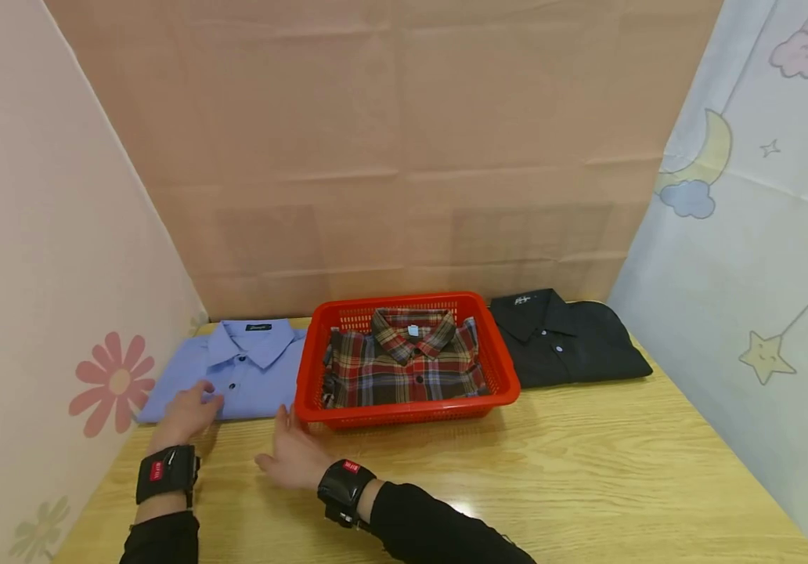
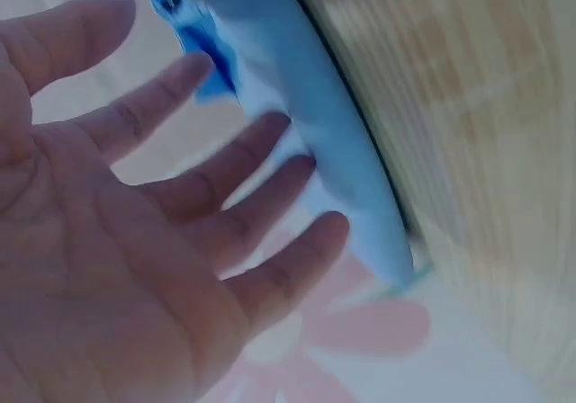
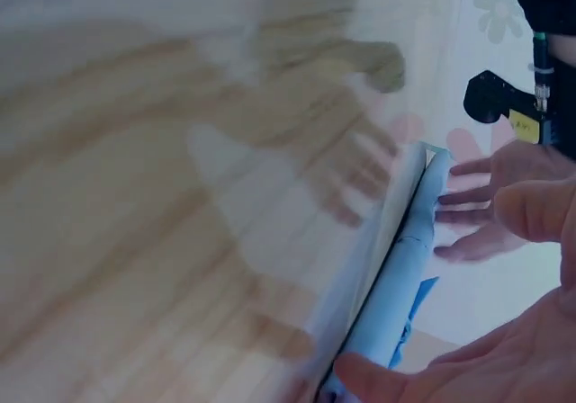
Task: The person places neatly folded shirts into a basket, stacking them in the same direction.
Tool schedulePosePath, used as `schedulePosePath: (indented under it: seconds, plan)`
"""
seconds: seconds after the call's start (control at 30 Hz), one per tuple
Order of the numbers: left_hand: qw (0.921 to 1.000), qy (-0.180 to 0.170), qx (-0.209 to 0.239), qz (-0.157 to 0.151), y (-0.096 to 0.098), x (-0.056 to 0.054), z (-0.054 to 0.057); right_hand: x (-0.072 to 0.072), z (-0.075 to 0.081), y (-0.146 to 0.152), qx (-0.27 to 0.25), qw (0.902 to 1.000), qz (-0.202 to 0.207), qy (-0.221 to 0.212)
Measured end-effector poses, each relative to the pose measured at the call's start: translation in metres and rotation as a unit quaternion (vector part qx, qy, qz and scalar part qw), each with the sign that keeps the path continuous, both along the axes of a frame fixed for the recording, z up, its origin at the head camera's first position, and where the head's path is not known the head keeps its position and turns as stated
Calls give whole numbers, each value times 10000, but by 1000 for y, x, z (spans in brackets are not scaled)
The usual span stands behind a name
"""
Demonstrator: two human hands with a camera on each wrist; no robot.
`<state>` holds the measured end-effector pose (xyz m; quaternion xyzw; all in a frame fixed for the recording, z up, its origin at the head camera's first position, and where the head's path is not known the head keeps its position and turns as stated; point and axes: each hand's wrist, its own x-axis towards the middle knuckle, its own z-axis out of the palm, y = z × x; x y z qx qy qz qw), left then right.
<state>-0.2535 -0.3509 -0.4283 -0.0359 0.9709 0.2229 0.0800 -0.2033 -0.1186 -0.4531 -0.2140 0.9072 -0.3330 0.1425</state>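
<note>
A folded light blue shirt point(image 1: 263, 395) lies on the left of the table, collar toward the back wall. Over its front left part is my left hand point(image 1: 189, 411), fingers spread and nothing in the grasp; the left wrist view shows the fingertips point(image 2: 301, 165) right at the shirt's rounded edge. My right hand point(image 1: 298, 454) is at the shirt's front right, fingers extended beside the front left corner of a red plastic basket point(image 1: 404, 409). Inside the basket sits a folded plaid shirt point(image 1: 404, 372), collar up. The basket overlaps the blue shirt's right side in the head view.
To the right of the basket lies a folded black shirt point(image 1: 573, 345). Behind everything hangs a brown backdrop point(image 1: 397, 157), with patterned sheets at both sides. Bare wood tabletop point(image 1: 587, 470) stretches in front of the basket and the black shirt.
</note>
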Motion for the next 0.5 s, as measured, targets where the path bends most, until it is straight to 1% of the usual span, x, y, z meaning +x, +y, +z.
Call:
schedulePosePath:
  seconds: [0.1,0.17,0.23,0.3,0.37,0.5]
  plan:
    - [9997,93,-64,208,-14,6,4,-1,0,-5,-181,9991,-216,-316]
    - [9993,51,-45,362,-21,9,7,-3,1,-8,-305,9975,-353,-531]
    - [9987,6,15,503,-28,11,7,-4,1,-9,-495,9947,-470,-768]
    - [9981,-106,39,609,-33,12,5,-6,1,-10,-588,9923,-593,-915]
    - [9975,-260,107,651,-38,13,1,-8,1,-10,-686,9902,-671,-1018]
    - [9958,-431,286,751,-47,14,-5,-12,1,-8,-813,9877,-688,-1146]
